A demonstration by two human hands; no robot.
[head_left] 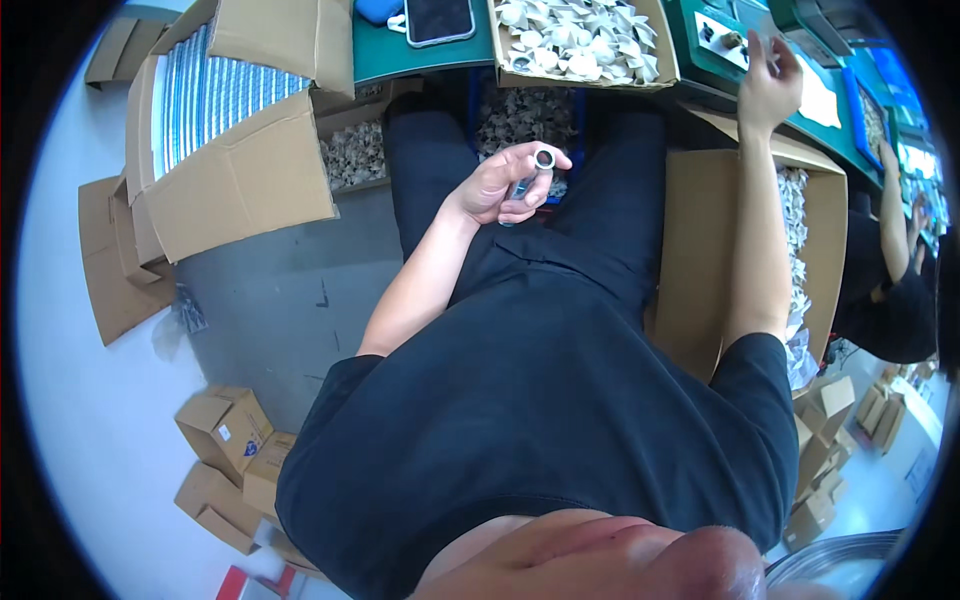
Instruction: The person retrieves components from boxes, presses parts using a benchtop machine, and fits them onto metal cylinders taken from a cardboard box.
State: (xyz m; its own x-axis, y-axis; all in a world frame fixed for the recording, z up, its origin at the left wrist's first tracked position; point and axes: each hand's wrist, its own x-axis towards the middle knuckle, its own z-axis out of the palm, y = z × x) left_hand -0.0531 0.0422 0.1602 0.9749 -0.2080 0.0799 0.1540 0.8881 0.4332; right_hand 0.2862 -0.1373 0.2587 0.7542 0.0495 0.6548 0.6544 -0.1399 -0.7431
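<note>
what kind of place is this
Probably a small-parts assembly or packing workshop: a green worktable, open cardboard boxes of small pale parts, and the left hand holding a small ring-ended tube.

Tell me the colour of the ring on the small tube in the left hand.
The ring is silver-grey, on a bluish tube; the head view shows it.

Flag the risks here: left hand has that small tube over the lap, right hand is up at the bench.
1. The left hand pinches the small tube only loosely, away from the green bench; a slip would likely send it to the grey floor.
2. The right hand reaches near the green tray at the picture's edge; it might knock small parts.
3. The phone lies near the bench edge.
</note>
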